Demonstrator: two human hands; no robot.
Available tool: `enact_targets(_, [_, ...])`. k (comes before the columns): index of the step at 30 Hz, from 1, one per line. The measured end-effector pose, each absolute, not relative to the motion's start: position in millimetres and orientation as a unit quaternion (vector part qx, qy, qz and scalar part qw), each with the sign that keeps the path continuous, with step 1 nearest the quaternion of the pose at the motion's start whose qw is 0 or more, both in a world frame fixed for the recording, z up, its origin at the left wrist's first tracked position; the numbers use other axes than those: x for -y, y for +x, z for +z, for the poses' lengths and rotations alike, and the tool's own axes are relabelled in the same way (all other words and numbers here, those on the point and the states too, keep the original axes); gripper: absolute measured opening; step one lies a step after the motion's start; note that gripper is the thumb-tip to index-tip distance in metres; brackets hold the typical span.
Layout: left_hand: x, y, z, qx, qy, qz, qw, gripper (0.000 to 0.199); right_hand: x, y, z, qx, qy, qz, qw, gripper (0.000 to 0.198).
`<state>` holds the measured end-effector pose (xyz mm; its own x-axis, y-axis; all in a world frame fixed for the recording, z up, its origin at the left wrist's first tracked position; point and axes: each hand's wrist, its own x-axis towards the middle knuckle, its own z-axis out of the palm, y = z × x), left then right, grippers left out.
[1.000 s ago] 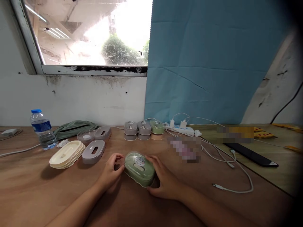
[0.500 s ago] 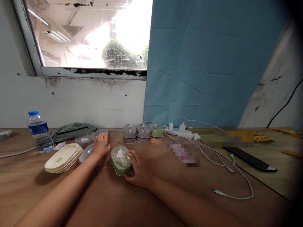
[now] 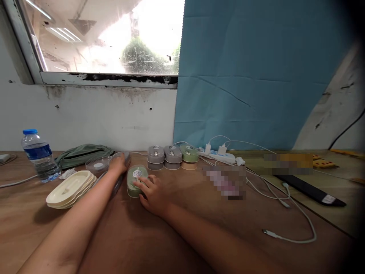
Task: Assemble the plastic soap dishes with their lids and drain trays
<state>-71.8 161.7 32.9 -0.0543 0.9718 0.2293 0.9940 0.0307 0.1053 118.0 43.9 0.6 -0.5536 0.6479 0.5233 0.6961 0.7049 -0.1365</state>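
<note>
A green oval lunch box (image 3: pixel 134 190) with a see-through lid and a round sticker stands on the table in front of me. My right hand (image 3: pixel 155 194) lies against its right side, fingers spread over the lid and thumb near the front edge. To the left, my left hand (image 3: pixel 118 164) has its fingers bent over a greyish see-through lid (image 3: pixel 125 155), partly hidden under it. Beside that hand sits a clear round container (image 3: pixel 97 164). Another see-through piece is mostly covered by my left forearm. A stack of cream oval trays (image 3: pixel 68 188) lies left of the forearm.
Behind, grey and green lunch boxes (image 3: pixel 172 154) stand stacked in a row by the wall. A water bottle (image 3: pixel 40 156) and a green pouch (image 3: pixel 82 155) are at the left. Right of them all lie a power strip (image 3: pixel 225 156), white cables (image 3: pixel 288 240) and a black flat object (image 3: pixel 313 190).
The green lunch box has shifted a little left and away from me with my right hand, whose fingers now reach farther over its lid. My left hand stays at the greyish lid. The view has tilted slightly.
</note>
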Motion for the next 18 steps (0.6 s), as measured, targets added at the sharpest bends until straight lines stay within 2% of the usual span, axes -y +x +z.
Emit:
enact_targets(8, [-162.7, -78.6, 29.6, 0.72, -0.683, -0.099, 0.075, 0.055, -72.6, 95.2, 1.6, 0.863, -0.441, -0.067, 0.239, 0.06])
enact_targets(18, [-166.1, -83.0, 26.5, 0.731, -0.669, -0.123, 0.058, 0.05, -104.9, 74.6, 2.4, 0.86, -0.453, -0.089, 0.218, 0.067])
